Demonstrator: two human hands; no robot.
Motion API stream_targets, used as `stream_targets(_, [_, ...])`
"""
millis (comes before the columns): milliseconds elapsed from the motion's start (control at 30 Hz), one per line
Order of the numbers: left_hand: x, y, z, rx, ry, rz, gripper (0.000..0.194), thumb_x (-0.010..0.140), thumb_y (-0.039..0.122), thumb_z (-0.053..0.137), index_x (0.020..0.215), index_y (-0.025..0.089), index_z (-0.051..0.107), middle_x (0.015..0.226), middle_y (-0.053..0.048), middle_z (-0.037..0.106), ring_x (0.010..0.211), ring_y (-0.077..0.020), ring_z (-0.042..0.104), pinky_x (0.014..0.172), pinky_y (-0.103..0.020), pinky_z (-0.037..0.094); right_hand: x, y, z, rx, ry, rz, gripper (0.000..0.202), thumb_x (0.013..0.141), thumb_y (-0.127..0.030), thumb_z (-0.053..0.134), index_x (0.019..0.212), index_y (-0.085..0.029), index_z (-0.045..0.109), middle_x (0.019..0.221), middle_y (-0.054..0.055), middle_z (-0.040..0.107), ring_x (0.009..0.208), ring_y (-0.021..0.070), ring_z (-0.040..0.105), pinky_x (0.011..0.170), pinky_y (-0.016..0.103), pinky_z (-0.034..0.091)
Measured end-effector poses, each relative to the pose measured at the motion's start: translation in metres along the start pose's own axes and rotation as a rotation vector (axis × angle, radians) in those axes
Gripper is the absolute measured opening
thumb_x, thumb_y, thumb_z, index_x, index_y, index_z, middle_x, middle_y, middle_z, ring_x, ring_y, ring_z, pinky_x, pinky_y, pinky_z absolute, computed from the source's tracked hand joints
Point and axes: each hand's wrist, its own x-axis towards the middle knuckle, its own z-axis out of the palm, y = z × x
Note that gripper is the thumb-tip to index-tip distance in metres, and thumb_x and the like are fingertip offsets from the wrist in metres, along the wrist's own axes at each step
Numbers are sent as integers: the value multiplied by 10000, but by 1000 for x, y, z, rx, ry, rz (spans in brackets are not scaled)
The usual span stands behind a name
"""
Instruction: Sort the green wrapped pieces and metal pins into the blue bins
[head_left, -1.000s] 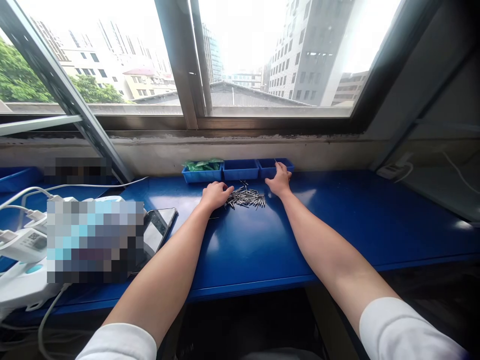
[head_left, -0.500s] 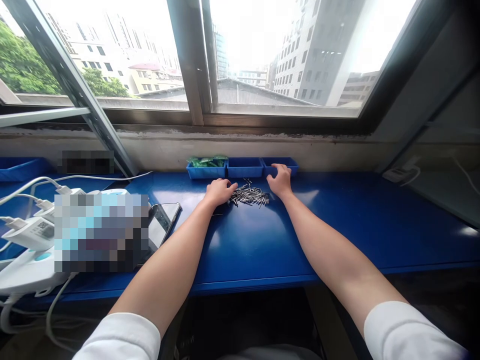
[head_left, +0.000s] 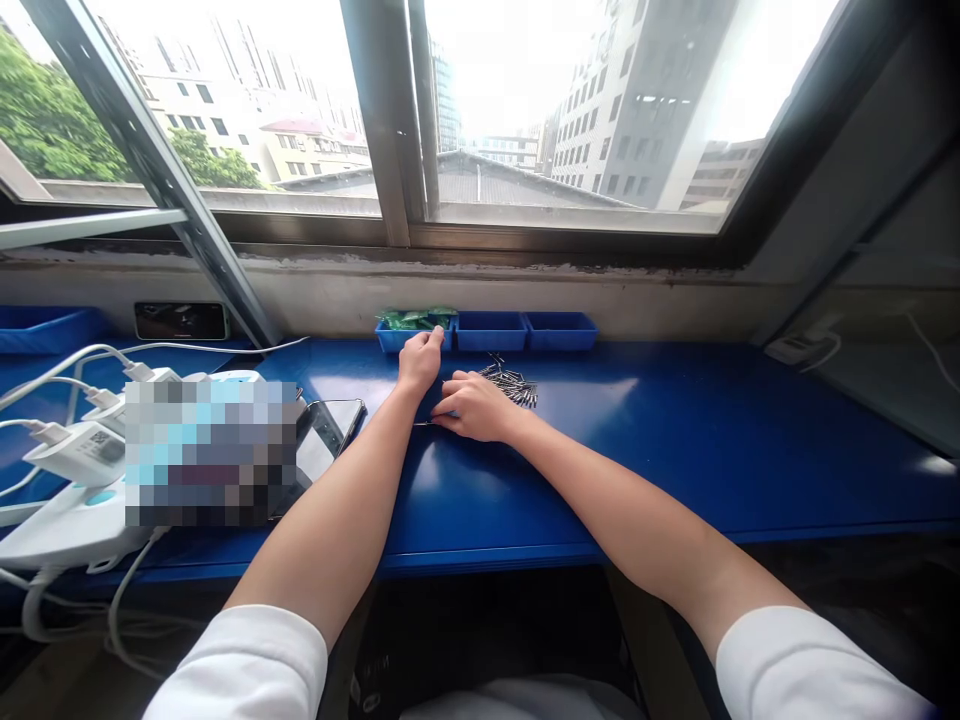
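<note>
My left hand (head_left: 421, 360) is closed at the front of the left blue bin (head_left: 394, 340), which holds green packets (head_left: 409, 319); what its fingers grip is too small to make out. Lower and to the right, my right hand (head_left: 474, 405) is over the blue table with thumb and fingertips pinched on the end of a thin rod (head_left: 424, 423). A pile of small dark metal pieces (head_left: 514, 385) lies just beyond my right hand, which partly covers it.
Two more blue bins, middle (head_left: 491, 332) and right (head_left: 562, 332), stand in the row by the wall. At left are a phone (head_left: 330, 430), a white power strip with plugs (head_left: 82, 515), cables and a metal post (head_left: 202, 240).
My right hand has moved from the right bin down and left to the thin rod. My left hand has left the pile, risen to the left bin and closed.
</note>
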Motion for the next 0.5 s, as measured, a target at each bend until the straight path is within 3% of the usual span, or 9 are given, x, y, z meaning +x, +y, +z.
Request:
stream_targets(233, [2, -4, 3, -10, -2, 20, 442, 818, 538, 434, 818, 160, 663, 854, -55, 691, 825, -187, 596, 755, -280, 437, 6, -5, 1, -63, -95, 28, 181, 847, -209, 517, 839, -176, 695, 862, 70, 598, 800, 176, 493, 708, 297, 350])
stream_targets(500, [2, -8, 5, -44, -19, 50, 436, 803, 544, 455, 788, 162, 666, 809, -46, 681, 797, -190, 591, 741, -291, 435, 3, -8, -6, -179, -241, 65, 193, 885, -238, 446, 900, -120, 598, 937, 130, 559, 855, 228, 482, 766, 359, 394])
